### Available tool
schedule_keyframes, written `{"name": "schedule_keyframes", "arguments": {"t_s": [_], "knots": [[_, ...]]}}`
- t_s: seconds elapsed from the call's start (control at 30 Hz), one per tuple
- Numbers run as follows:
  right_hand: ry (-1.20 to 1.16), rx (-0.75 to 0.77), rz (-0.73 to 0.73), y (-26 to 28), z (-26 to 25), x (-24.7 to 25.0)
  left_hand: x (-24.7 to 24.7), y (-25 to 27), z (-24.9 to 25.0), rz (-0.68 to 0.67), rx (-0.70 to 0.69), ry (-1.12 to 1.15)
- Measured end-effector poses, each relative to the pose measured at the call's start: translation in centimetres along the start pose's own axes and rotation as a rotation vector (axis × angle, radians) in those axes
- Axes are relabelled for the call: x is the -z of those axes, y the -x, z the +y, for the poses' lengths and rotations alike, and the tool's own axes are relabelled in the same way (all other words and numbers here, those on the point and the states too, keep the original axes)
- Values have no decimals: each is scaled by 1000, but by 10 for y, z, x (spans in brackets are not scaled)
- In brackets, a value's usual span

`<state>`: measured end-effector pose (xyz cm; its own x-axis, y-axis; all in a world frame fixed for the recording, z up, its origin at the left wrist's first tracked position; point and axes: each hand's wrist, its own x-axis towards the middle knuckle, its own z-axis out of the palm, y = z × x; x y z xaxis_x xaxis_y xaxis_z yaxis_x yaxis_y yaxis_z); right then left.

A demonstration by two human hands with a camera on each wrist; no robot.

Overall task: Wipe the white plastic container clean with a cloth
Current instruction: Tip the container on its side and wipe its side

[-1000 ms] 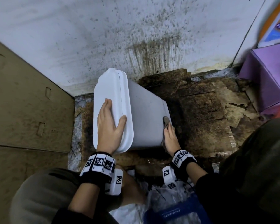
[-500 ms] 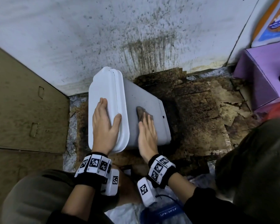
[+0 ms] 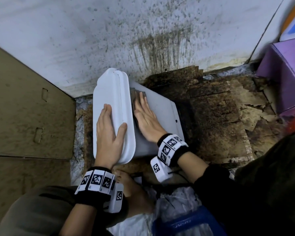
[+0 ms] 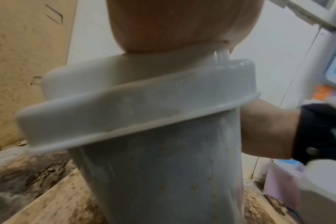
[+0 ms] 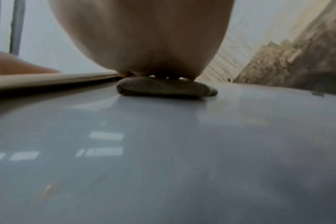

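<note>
Left hand (image 3: 109, 133) flat on lid (image 3: 109, 99), right hand (image 3: 146, 118) flat-pressing cloth (image 3: 136, 95) mid-frame; container (image 3: 162, 113), lying sideways, may slide under pressure.

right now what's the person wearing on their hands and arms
Both hands, the left hand and the right hand, are bare. Each wrist carries a black band ringed with white tiles printed with black square codes, plus a white box with a cable. Dark sleeves are pushed back.
</note>
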<state>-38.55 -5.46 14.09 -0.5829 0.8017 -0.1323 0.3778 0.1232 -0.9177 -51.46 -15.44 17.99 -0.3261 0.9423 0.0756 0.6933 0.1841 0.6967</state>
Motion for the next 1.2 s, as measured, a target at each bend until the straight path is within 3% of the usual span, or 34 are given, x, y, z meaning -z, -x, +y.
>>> {"name": "schedule_keyframes", "arguments": {"t_s": [0.23, 0.53, 0.77, 0.87, 1.1, 1.2], "knots": [[74, 50, -11, -32, 48, 15, 2, 1, -4, 12, 7, 50], [63, -249, 67, -27, 153, 33, 1, 2, -3, 28, 42, 165], [-135, -497, 41, -32, 159, 48, 1, 1, -3, 33, 35, 124], [-111, -439, 92, -31, 143, 38, 3, 0, -3, 38, 35, 138], [3, -110, 121, -19, 57, 1, 4, -1, -7, 22, 47, 191], [26, -27, 113, -16, 53, 3, 6, 0, -8, 22, 64, 200]]}}
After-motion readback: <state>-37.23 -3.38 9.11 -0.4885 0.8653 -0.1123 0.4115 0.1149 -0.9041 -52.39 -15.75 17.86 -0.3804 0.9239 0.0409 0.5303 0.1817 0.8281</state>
